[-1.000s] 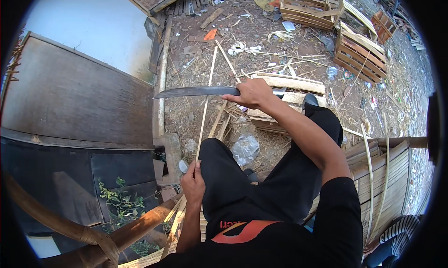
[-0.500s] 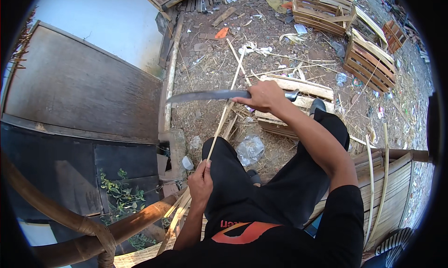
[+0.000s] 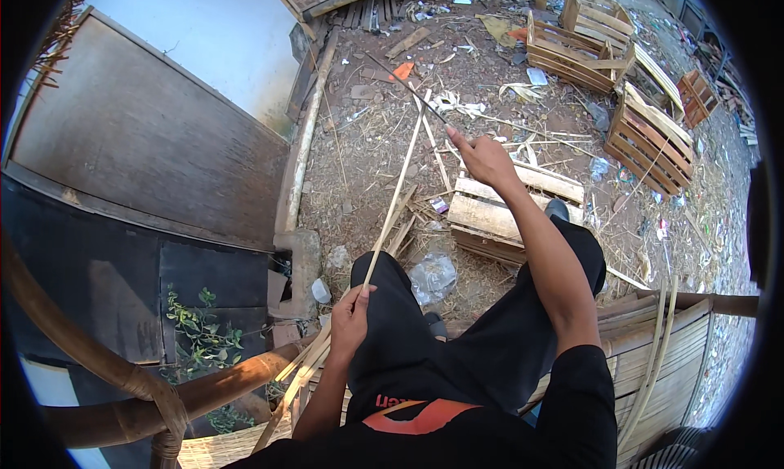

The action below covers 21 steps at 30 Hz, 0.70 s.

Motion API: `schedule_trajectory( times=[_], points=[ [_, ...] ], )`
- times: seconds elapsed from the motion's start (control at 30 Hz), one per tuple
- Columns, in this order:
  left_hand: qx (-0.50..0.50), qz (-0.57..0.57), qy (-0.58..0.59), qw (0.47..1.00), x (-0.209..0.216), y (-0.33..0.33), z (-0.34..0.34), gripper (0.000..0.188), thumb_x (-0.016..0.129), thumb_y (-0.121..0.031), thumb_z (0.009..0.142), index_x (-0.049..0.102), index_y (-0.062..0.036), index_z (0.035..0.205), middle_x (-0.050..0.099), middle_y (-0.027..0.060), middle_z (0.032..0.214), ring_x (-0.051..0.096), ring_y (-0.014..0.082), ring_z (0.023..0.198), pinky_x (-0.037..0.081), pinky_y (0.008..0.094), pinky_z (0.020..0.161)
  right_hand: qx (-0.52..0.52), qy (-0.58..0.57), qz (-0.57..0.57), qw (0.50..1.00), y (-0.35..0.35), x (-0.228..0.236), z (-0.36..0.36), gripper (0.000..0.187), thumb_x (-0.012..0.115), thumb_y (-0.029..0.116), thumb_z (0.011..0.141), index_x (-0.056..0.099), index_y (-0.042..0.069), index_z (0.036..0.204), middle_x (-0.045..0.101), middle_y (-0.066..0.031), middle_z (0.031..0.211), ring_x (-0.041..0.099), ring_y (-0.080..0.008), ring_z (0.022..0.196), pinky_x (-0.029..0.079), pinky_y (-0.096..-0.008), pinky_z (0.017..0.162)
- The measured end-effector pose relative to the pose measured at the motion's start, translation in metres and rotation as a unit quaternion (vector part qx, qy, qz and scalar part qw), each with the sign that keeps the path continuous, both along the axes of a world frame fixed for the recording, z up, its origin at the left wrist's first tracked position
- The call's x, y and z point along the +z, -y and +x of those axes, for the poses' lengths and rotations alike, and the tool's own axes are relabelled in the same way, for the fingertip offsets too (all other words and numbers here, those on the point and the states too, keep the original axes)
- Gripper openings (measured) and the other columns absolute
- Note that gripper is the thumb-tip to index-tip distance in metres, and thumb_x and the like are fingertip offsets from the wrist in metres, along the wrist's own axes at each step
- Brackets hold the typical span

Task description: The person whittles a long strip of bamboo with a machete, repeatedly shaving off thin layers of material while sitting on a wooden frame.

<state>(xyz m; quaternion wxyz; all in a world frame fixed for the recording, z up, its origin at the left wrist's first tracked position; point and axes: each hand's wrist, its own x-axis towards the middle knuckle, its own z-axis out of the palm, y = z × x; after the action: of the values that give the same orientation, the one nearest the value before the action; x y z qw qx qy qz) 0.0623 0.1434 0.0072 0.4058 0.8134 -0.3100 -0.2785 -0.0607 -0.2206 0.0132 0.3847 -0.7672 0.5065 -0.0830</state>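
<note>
My left hand (image 3: pixel 349 322) is closed beside my left thigh around a long, thin bamboo strip (image 3: pixel 396 204). The strip slants away over my knee toward the ground ahead. Behind that hand, more pale strips (image 3: pixel 304 367) run back past my forearm. Out in front, my right hand (image 3: pixel 487 160) grips a machete (image 3: pixel 408 89), its handle mostly hidden in the fist. The dark blade is seen nearly edge-on and points forward and left, its middle above the strip's far end.
A wooden crate (image 3: pixel 514 201) stands by my right foot, and several more crates (image 3: pixel 651 134) lie at the far right. Bamboo rails (image 3: pixel 220 391) flank my seat. Scraps, straw and a clear plastic bag (image 3: pixel 434 278) litter the ground. A wall with a wooden panel (image 3: pixel 147 134) rises at left.
My right hand has swung the machete from lying across the strip, pointing left, to pointing forward and away. My left hand keeps its hold on the strip. The view has shifted slightly.
</note>
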Motion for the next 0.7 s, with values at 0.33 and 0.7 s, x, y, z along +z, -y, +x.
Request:
schedule_trajectory(
  times=[0.33, 0.7],
  points=[
    [-0.024, -0.059, -0.003, 0.998, 0.003, 0.036, -0.003, 0.031, 0.052, -0.029, 0.103, 0.066, -0.0017, 0.109, 0.040, -0.0087, 0.062, 0.032, -0.0009, 0.054, 0.023, 0.0198, 0.048, 0.289, -0.007, -0.216, 0.933, -0.099, 0.024, 0.006, 0.081, 0.041, 0.080, 0.083, 0.071, 0.004, 0.074, 0.065, -0.0170, 0.064, 0.067, -0.0343, 0.061, 0.053, -0.0460, 0.059],
    [-0.012, -0.011, 0.179, 0.984, 0.013, 0.000, -0.006, 0.030, 0.054, -0.027, 0.100, 0.067, -0.0007, 0.107, 0.053, 0.0134, 0.061, 0.047, 0.0114, 0.055, 0.040, 0.0317, 0.052, 0.162, -0.084, -0.177, 0.967, -0.011, 0.007, -0.003, 0.086, 0.035, 0.083, 0.084, 0.073, 0.006, 0.077, 0.065, -0.0120, 0.062, 0.067, -0.0291, 0.058, 0.054, -0.0424, 0.056]
  ],
)
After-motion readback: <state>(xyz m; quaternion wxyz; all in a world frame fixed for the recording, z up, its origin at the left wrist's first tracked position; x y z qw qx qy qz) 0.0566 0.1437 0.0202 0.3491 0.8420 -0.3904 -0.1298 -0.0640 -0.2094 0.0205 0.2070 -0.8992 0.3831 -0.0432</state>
